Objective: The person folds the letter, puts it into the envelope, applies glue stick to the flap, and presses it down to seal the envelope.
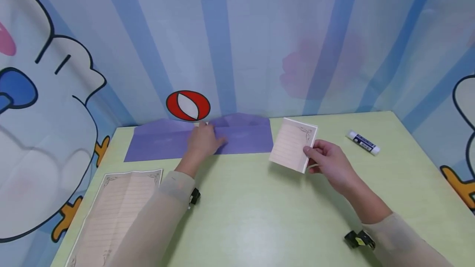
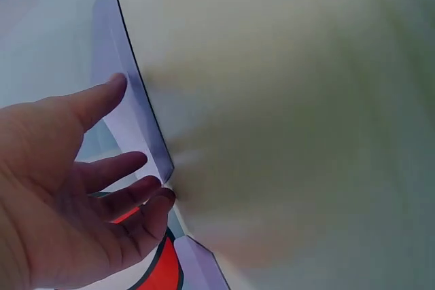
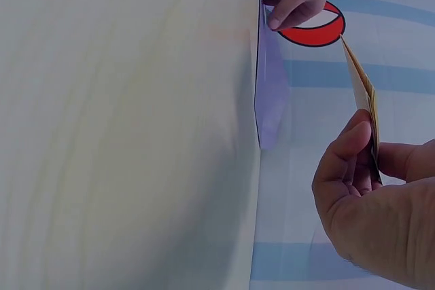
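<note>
My right hand (image 1: 330, 164) pinches a folded sheet of lined letter paper (image 1: 293, 145) between thumb and fingers, above the table. Seen from the side in the right wrist view, the folded paper (image 3: 360, 86) shows its layers. At the table's back edge lie purple envelopes (image 1: 159, 145) with their flaps tilted up towards the wall. Over their middle is my left hand (image 1: 202, 141), thumb spread and fingers loosely bent, holding nothing. It hides where the purple pieces meet; in the left wrist view a gap shows between the purple edges (image 2: 149, 120). Whether its fingertips touch them I cannot tell.
Flat on the left side of the table (image 1: 252, 209) lies an unfolded lined letter sheet (image 1: 118, 209) with creases, partly under my left forearm. A glue stick (image 1: 363, 142) lies at the back right. A striped cartoon backdrop (image 1: 252, 44) rises directly behind the table.
</note>
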Tool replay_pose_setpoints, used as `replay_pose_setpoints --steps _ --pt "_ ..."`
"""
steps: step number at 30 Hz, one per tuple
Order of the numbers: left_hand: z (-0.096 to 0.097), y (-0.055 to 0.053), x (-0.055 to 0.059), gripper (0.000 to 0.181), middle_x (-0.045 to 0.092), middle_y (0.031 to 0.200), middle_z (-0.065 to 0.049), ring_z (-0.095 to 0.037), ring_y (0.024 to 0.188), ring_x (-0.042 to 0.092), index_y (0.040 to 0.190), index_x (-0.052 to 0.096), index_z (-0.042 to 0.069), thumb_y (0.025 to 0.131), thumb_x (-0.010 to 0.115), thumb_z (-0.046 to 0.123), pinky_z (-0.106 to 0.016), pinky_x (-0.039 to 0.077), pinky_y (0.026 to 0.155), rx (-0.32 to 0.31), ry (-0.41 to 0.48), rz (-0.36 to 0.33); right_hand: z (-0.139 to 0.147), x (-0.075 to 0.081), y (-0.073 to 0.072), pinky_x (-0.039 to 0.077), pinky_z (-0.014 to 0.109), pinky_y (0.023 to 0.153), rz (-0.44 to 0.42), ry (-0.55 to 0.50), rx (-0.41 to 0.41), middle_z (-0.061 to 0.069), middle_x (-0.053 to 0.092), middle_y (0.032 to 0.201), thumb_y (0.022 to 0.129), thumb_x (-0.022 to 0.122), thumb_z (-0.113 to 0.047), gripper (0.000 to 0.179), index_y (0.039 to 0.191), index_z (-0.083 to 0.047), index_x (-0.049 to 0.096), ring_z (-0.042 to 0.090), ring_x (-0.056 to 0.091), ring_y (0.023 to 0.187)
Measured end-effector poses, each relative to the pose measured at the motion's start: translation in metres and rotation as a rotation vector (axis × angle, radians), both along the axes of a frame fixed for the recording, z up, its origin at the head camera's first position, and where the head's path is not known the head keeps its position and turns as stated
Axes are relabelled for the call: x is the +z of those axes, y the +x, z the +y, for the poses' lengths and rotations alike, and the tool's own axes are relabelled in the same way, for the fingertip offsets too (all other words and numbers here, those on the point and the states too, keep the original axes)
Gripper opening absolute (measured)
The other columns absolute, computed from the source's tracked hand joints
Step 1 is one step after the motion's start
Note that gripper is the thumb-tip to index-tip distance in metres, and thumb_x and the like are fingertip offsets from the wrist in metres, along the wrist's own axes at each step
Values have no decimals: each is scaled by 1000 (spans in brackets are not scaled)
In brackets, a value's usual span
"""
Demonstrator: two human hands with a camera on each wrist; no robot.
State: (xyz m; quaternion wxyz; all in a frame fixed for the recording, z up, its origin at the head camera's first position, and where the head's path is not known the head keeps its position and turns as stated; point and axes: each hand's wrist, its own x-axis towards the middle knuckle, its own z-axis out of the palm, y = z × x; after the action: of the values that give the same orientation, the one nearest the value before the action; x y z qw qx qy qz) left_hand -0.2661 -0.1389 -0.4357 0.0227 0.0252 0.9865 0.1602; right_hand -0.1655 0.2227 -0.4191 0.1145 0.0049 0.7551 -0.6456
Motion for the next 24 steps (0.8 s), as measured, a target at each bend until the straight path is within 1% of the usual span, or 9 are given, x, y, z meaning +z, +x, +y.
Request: replay_pose_setpoints --steps 4,8,12,14,16,18,20,22,24 --pt "2 1 0 64 49 149 -27 -47 133 49 132 69 -4 96 77 48 -56 49 109 -21 -59 -39 0 0 0 60 30 73 -3 -9 2 8 73 103 112 58 -23 43 140 9 52 18 66 87" --pt "2 5 2 56 50 141 -25 -45 129 47 131 71 2 97 77 46 -55 51 104 -44 -68 -73 -1 -1 0 60 30 72 0 -17 1 8 73 102 112 58 -22 42 139 10 52 18 66 87" --pt "-1 8 5 57 49 139 -24 -45 129 46 141 67 8 98 78 43 -57 53 97 -72 -70 -109 -1 -1 1 60 30 73 -2 -13 2 8 72 103 112 58 -22 42 139 10 52 18 66 87" --pt "-2 10 7 60 48 140 -24 -46 129 45 147 63 11 97 79 40 -57 53 97 -90 -66 -131 -2 -1 1 60 30 73 -4 -9 4 8 72 103 112 58 -23 42 139 9 52 18 66 87" --pt "-3 11 8 63 49 141 -24 -46 128 45 150 61 12 96 80 38 -57 52 101 -120 -70 -146 -2 -1 1 60 30 73 -6 -5 6 8 72 103 112 57 -23 42 139 9 52 18 66 87" --pt "-3 11 9 65 52 142 -23 -44 130 45 152 59 11 96 81 34 -56 47 107 -143 -64 -155 -2 -1 1 60 30 73 -7 -3 7 8 72 102 112 57 -23 42 138 9 52 18 66 87" --pt "-3 11 9 68 54 141 -24 -44 132 44 151 57 5 94 83 33 -56 42 112 -138 -55 -163 -3 -1 2 60 31 73 -8 -4 8 8 72 102 112 58 -23 42 138 9 52 18 66 86" --pt "-1 11 9 76 55 140 -25 -44 135 43 149 53 -3 93 83 38 -56 37 117 -107 -44 -173 -3 -1 2 60 31 73 -11 -2 8 8 72 102 112 58 -23 41 137 9 52 19 66 86" --pt "1 11 10 86 54 140 -27 -46 137 42 147 48 -9 90 85 45 -56 36 118 -49 -31 -192 -4 -2 3 60 31 73 -12 -2 11 9 72 102 112 58 -23 41 138 9 52 19 67 86"
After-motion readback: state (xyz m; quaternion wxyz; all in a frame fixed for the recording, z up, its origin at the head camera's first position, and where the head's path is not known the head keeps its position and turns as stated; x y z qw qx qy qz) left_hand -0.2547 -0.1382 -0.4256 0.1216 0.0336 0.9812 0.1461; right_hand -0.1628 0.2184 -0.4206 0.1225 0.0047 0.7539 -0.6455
